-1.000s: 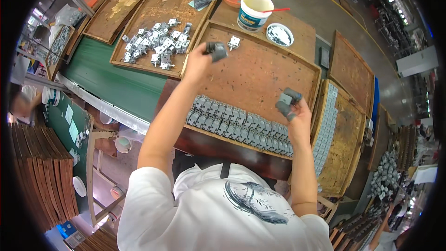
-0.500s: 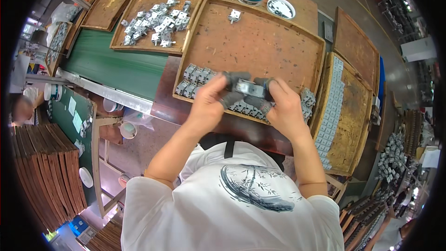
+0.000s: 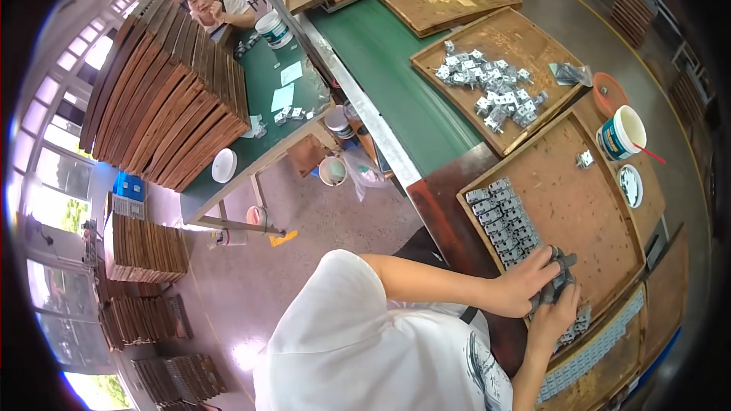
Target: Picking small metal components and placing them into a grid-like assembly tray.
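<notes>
Over the near side of a shallow wooden tray (image 3: 582, 217), my left hand (image 3: 525, 285) and my right hand (image 3: 557, 318) meet, with dark grey coverings on the fingers. Both are closed around a small grey metal part, which the fingers now mostly hide. Rows of similar metal parts (image 3: 502, 221) stand packed along the tray's near edge, just left of my hands. More parts (image 3: 580, 321) sit in the tray beyond my right hand. One lone metal part (image 3: 585, 159) lies near the far side.
A heap of metal parts (image 3: 495, 87) fills another tray beside the green conveyor belt (image 3: 396, 68). Behind my tray stand a white bucket (image 3: 623, 135) with a red stick and a small white tub (image 3: 630, 185). Stacked boards (image 3: 171, 99) and a co-worker (image 3: 232, 11) are at left.
The view has swung left, so my hands and the tray now appear at the lower right. The metal part, plainly seen before, is now mostly covered by my fingers.
</notes>
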`<state>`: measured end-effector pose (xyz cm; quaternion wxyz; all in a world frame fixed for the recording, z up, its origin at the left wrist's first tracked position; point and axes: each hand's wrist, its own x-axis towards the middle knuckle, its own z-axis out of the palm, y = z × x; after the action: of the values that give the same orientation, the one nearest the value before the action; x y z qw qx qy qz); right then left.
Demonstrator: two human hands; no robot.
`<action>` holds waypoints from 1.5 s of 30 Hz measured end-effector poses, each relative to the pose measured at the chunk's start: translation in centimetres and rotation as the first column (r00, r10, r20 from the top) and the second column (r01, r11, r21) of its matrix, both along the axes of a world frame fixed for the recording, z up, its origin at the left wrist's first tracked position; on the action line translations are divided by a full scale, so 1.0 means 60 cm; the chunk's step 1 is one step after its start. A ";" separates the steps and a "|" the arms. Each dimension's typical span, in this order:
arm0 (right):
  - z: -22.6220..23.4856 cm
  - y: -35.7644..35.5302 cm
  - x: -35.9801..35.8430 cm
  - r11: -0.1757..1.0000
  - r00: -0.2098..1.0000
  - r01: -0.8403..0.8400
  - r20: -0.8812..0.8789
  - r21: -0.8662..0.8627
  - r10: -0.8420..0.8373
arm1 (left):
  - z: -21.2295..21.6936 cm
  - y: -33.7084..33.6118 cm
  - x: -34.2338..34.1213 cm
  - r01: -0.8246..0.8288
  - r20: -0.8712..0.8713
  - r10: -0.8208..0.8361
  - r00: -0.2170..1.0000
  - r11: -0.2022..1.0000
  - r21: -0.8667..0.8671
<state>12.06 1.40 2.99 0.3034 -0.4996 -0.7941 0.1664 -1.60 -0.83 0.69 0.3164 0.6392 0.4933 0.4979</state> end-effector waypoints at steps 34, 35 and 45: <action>-0.014 0.065 0.486 0.669 0.469 0.522 -0.477 -0.530 -0.744 | -0.125 0.258 0.132 0.527 0.025 -0.586 0.810 0.707 -0.471; -0.027 0.060 0.521 0.630 0.411 0.578 -0.482 -0.519 -0.774 | -0.120 0.266 0.158 0.523 -0.050 -0.632 0.773 0.681 -0.513; -0.134 0.182 0.581 0.558 0.551 0.740 -0.136 -0.376 -0.823 | -0.107 0.278 0.258 0.497 -0.085 -0.715 0.694 0.561 -0.662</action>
<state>46.93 12.35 -5.02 0.3885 -0.8084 -0.3977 0.1937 13.89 15.85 -5.72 0.5613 0.7145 0.4140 0.0548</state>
